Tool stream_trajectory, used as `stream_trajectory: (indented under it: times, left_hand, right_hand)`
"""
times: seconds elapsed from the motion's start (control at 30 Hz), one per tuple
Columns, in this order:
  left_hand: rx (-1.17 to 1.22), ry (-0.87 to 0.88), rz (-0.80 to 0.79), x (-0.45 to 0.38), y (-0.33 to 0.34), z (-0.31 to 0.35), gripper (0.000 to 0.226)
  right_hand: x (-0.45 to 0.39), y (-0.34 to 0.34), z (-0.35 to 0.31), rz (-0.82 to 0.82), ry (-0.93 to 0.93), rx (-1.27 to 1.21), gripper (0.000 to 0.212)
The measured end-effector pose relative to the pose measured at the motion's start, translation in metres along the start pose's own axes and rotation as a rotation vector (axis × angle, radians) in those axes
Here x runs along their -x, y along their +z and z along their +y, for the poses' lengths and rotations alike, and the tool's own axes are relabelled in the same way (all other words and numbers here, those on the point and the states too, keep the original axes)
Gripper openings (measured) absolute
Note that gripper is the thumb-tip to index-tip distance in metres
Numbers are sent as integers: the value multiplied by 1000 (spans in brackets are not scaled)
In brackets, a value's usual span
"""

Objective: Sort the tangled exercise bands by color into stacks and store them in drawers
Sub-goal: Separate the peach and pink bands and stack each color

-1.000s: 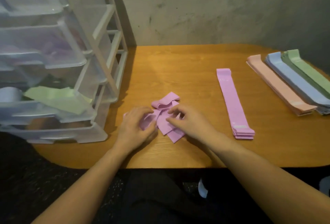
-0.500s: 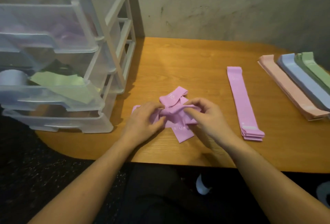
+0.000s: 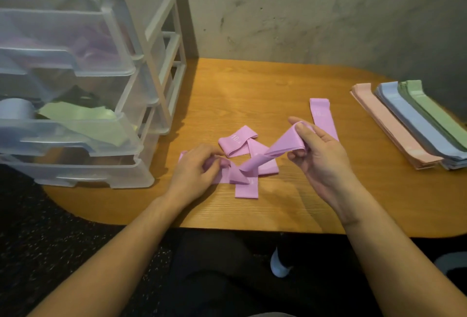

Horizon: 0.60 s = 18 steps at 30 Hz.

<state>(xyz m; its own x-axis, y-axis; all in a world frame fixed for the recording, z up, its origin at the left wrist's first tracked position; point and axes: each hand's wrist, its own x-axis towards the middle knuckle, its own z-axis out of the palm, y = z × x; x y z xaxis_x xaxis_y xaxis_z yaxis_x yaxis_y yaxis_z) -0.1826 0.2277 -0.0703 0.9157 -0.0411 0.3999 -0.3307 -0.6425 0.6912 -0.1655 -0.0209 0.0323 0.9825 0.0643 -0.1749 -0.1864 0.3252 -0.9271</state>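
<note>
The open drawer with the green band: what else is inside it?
Inside the open drawer, beside the green band, a grey-blue rolled band shows at left. Anything beneath them is covered.

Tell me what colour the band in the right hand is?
Pink, seen in the head view: the band.

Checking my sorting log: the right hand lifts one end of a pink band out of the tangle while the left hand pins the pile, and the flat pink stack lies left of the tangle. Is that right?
One detail is wrong. In the head view the flat pink stack lies right of the tangle, behind the right hand. The rest holds: that hand lifts a pink band while the left hand pins the pile.
</note>
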Motion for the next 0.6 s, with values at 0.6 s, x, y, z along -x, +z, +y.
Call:
stream_trajectory:
  times: [0.6]
  left_hand:
    - [510,-17,-137,-25,42,113,32]
  right_hand:
    - [25,-8,-35,8,-51,-150,34]
